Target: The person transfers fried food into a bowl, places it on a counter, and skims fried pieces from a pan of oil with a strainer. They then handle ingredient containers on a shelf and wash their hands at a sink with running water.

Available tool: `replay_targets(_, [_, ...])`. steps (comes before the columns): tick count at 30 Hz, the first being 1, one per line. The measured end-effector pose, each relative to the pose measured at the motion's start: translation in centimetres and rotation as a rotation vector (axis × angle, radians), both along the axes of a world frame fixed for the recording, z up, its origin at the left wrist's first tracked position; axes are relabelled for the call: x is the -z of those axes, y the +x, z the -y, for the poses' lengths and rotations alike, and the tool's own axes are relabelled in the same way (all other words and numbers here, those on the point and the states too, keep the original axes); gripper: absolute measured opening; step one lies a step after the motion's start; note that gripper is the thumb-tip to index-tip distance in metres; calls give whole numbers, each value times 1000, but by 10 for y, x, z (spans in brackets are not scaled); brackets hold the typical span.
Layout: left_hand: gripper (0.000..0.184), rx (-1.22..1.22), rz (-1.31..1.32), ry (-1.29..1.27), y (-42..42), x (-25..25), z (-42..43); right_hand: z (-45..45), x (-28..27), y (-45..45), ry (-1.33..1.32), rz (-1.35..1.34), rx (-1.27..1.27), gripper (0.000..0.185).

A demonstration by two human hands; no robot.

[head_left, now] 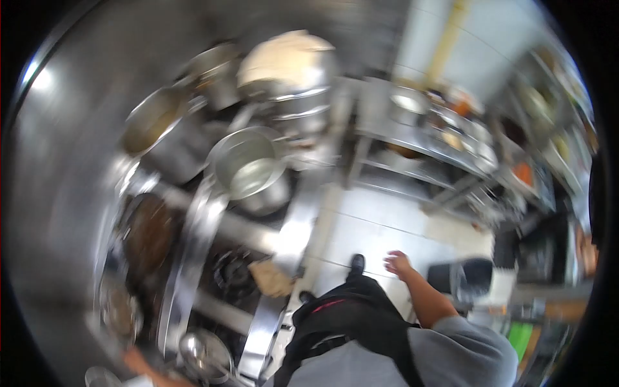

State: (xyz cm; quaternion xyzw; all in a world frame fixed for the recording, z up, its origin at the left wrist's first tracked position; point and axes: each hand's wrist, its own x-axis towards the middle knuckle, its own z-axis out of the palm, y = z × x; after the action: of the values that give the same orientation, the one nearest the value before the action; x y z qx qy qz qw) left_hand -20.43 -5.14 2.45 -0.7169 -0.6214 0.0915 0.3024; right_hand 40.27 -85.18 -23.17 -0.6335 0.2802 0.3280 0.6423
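My right hand (398, 264) hangs over the tiled floor beside my leg, fingers loosely apart with nothing in them. At the lower left, my left hand (137, 361) reaches toward the back of the stove; its fingers are smeared by motion. Near it are a pan with a shiny surface (120, 313) and a round metal lid or pan (205, 351). Closer to the stove's middle, a tan folded cloth or cardboard piece (271, 277) lies by a black burner (235, 274). A metal pot (248, 164) stands farther along the stove.
A large pot (161, 132) and a light-covered pot (290, 64) crowd the stove's far end. Beyond the floor stands a steel table (387, 126) with containers. A black bin (461, 277) is on my right. At the right edge, part of another person's arm (587, 251) shows.
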Motion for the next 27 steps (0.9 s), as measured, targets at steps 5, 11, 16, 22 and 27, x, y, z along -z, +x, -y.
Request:
replay_targets(5, [38,534,1268,-366,283,-172,237,38,-10,27,54,-18,284,23])
replay_targets(11, [42,1065,1010,-1740,541,-48,370,137,2,84,241,29,669,27])
replay_targets(16, [30,1380,321,-1497,748,27,531,238,-15,135,410,82,974,31])
replay_targets(22, [29,1631,615,-1541,962,-7,669,313,-45,165,393,232,1161,34])
replay_targets(27, [37,1654,943,-1681,1155,31,752,343,-59,149,407,285,1363,46])
